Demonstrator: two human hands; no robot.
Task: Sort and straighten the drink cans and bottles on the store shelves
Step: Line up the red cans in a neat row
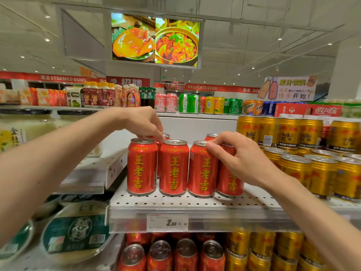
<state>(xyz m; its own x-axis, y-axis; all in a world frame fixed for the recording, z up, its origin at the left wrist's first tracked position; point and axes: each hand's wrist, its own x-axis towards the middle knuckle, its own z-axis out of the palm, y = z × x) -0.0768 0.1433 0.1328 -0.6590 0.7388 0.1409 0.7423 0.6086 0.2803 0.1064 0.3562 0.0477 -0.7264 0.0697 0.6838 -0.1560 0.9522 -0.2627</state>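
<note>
We stand at a white perforated metal shelf (195, 201) where four red aluminium drink cans with yellow lettering (173, 167) line its front edge, labels facing out, so the row reads cleanly above the price tag (167, 222). More red cans stand behind them toward the back edge.

Our left hand (140, 122) reaches over the front row, its fingers curled down and the fingertips (161, 138) touching the rim of a red can in the second row (166, 135); we judge it is drawing that can into line behind the front ones, though whether it truly pinches the rim we cannot tell.

Our right hand (240, 159) wraps the rightmost front can (229, 178), thumb across its side and fingers curled round the top, probably to turn its label forward and close it up against its neighbour, which it already nearly touches.

Toward the right end of the shelf, gold ribbed energy drink cans (322, 173) are stacked in two tiers, near the red group. The red row looks close to done; the held can's label is still partly hidden.
</note>
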